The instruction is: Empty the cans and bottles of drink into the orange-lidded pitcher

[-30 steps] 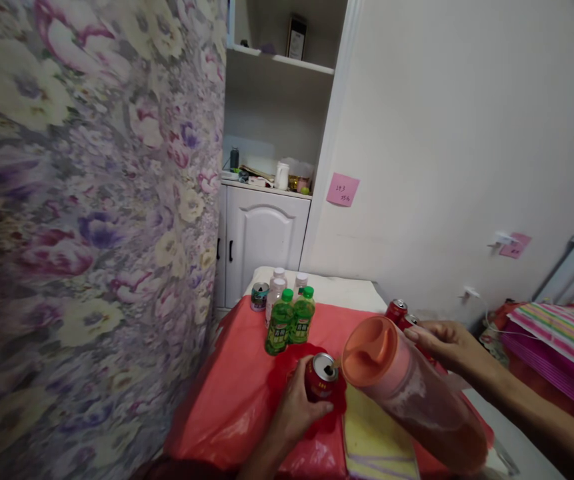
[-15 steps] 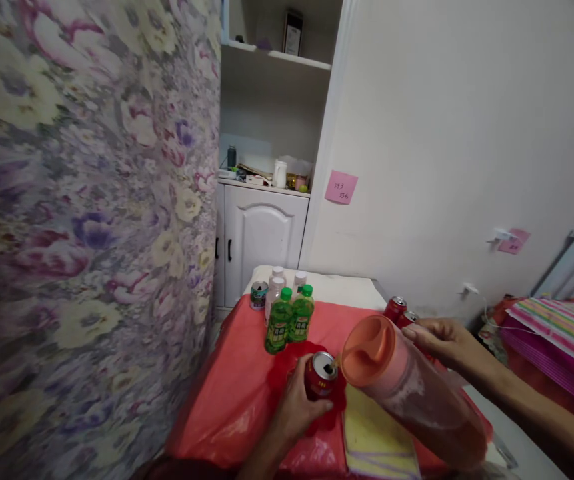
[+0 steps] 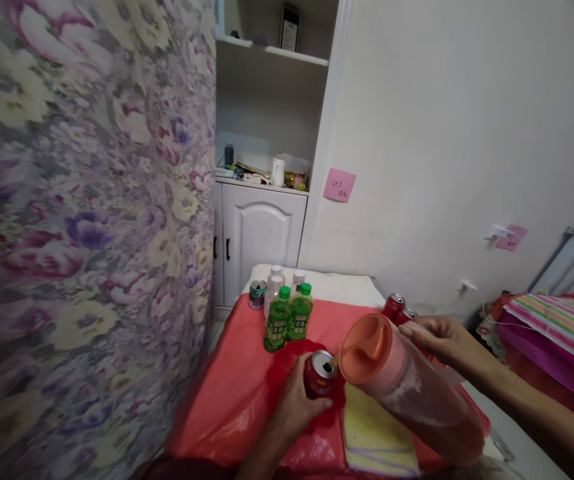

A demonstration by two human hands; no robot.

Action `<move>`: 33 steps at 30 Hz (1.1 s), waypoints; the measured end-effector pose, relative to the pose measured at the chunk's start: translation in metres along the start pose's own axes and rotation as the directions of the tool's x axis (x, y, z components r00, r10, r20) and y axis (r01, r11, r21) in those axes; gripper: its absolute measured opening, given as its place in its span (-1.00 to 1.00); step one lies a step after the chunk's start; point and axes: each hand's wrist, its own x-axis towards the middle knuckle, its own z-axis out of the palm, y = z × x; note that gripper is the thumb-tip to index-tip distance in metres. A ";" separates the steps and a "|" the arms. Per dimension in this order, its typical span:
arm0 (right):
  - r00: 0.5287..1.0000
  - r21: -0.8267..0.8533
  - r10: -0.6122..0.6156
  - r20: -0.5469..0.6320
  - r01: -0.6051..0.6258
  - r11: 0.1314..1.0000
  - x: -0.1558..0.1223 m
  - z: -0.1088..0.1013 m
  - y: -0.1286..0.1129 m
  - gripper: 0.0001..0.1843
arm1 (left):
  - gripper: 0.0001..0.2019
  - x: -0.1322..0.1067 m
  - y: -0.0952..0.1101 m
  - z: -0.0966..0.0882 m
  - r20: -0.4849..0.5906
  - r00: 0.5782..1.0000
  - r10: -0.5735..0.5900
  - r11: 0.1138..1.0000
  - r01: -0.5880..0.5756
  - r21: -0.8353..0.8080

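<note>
My left hand [image 3: 298,403] is closed round an open red can [image 3: 321,374] that stands on a red plastic sheet [image 3: 237,393] over the table. My right hand [image 3: 439,337] grips an orange-lidded pitcher [image 3: 407,387] that is tipped over, its spout touching the can's opening. Cloudy liquid shows inside the pitcher. A yellow cloth [image 3: 374,433] lies under the pitcher.
Two green bottles [image 3: 289,321], pale bottles [image 3: 274,285] and a small can [image 3: 257,294] stand at the table's far end. Two more red cans [image 3: 395,307] sit behind the pitcher. A flowered curtain [image 3: 81,220] hangs on the left. A white cabinet [image 3: 259,233] stands behind; striped bedding [image 3: 561,327] lies at the right.
The view has drifted slightly. Both hands, the can and the tilted pitcher keep nearly the same pose.
</note>
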 end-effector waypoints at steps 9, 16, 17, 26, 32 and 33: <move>1.000 -0.052 -0.008 0.022 0.009 0.999 -0.001 0.002 -0.002 -0.39 | -0.23 0.000 0.001 0.000 -0.005 1.000 0.015 1.000 -0.015 -0.007; 1.000 -0.048 -0.005 0.012 0.006 0.999 0.001 0.004 -0.002 -0.34 | -0.23 0.000 -0.001 0.001 -0.021 1.000 0.014 1.000 -0.015 -0.005; 1.000 -0.050 -0.007 0.012 0.008 0.999 0.001 0.004 -0.001 -0.34 | -0.23 0.000 -0.001 0.001 -0.019 1.000 0.019 1.000 -0.019 -0.008; 1.000 -0.023 -0.021 0.017 0.022 0.999 0.000 0.006 -0.002 -0.39 | -0.23 -0.001 0.003 0.000 -0.007 1.000 0.021 1.000 -0.021 -0.019; 1.000 -0.027 -0.027 0.007 0.027 0.999 0.000 0.007 -0.001 -0.38 | -0.23 -0.002 0.007 0.000 0.000 1.000 0.009 1.000 -0.009 -0.012; 1.000 -0.036 -0.023 0.009 0.023 0.999 0.000 0.007 -0.002 -0.37 | -0.23 -0.002 0.006 0.000 0.000 1.000 0.006 1.000 -0.006 -0.010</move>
